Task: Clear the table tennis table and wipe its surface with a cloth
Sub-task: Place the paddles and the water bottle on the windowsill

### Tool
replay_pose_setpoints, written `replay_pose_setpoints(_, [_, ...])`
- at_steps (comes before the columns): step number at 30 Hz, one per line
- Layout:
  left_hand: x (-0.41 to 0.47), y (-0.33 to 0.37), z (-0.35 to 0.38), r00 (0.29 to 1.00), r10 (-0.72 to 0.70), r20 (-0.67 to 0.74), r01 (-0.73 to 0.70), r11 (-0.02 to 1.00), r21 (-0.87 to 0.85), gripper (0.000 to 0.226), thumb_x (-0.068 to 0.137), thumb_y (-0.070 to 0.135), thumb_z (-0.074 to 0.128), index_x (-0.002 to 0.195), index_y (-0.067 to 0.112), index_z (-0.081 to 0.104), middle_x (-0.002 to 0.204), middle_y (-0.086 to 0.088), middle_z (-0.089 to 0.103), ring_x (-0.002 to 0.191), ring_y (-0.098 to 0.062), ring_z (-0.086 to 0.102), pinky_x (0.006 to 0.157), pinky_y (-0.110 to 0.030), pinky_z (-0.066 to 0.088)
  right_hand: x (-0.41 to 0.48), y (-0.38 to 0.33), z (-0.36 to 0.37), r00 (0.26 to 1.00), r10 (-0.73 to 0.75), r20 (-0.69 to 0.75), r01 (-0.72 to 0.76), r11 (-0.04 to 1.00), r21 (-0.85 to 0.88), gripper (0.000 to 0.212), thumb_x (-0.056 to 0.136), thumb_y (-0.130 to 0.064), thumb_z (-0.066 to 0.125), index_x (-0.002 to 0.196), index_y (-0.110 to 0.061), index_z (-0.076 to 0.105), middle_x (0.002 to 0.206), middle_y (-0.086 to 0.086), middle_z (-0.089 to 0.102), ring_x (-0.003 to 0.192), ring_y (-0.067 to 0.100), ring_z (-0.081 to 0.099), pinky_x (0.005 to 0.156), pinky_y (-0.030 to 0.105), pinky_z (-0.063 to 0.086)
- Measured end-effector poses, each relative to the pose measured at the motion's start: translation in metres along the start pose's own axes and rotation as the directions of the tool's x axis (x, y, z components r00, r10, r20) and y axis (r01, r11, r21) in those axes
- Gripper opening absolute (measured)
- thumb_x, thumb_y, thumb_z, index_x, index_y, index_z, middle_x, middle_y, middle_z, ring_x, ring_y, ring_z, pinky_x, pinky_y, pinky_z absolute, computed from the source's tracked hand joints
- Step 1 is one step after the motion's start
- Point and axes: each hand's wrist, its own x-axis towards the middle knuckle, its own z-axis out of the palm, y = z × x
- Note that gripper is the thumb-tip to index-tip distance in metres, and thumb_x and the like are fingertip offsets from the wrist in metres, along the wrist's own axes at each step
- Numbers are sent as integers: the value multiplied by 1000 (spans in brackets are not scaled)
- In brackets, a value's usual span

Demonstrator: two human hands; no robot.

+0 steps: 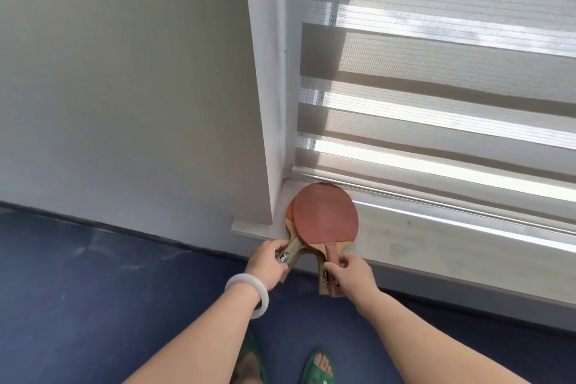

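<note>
Clearing part done, by the look of it: two paddles (325, 215) lie stacked on the window sill (420, 237), left hand (268, 262) curled round one handle, right hand (350, 271) pinching the other; table and cloth out of view, wiping judged outstanding.

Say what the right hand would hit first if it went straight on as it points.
Probably the front edge of the sill: the right hand holds the top paddle by its handle just before it; depth unclear.
</note>
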Motion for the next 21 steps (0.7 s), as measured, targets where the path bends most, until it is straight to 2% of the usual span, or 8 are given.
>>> replay_pose_setpoints(6, [0, -1, -2, 1000, 9, 12, -9, 1000, 26, 53, 86, 5, 66, 135, 22, 56, 132, 3, 54, 118, -16, 55, 99, -26, 43, -3, 0, -5, 1000, -19, -9, 19, 999, -26, 17, 90, -28, 70, 97, -16, 62, 90, 0, 66, 79, 14, 61, 57, 22, 41])
replay_pose_setpoints(9, [-3, -1, -6, 1000, 3, 9, -3, 1000, 19, 50, 86, 10, 67, 133, 25, 57, 130, 5, 55, 115, -15, 55, 97, -29, 46, -6, -4, -13, 998, -45, -40, 42, 997, -68, 15, 90, -27, 69, 98, -17, 62, 96, 1, 67, 83, 15, 60, 62, 24, 42])
replay_pose_setpoints(14, [-16, -5, -28, 1000, -1, -31, 1, 1000, 14, 45, 88, 17, 68, 129, 31, 58, 122, 8, 53, 105, -11, 53, 86, -23, 42, -14, -35, -19, 968, -239, -80, 222, 958, -184, 12, 93, -26, 64, 101, -17, 62, 102, 1, 66, 90, 16, 58, 74, 26, 41])
replay_pose_setpoints(18, [-36, -17, -59, 993, -35, -113, 36, 999, 5, 45, 89, 16, 65, 130, 31, 56, 122, 8, 53, 103, -11, 55, 90, -24, 43, -25, -80, -2, 920, -388, 50, 387, 884, -262, 19, 91, -22, 67, 107, -13, 65, 105, 0, 64, 98, 18, 58, 84, 26, 44])
replay_pose_setpoints(21, [-61, -36, -88, 978, -87, -191, 84, 996, -23, 45, 89, 15, 67, 132, 26, 57, 123, 4, 56, 101, -12, 53, 97, -25, 42, -39, -114, 25, 874, -451, 182, 485, 834, -262, 21, 90, -15, 66, 111, -14, 66, 105, -2, 65, 101, 17, 61, 87, 24, 46])
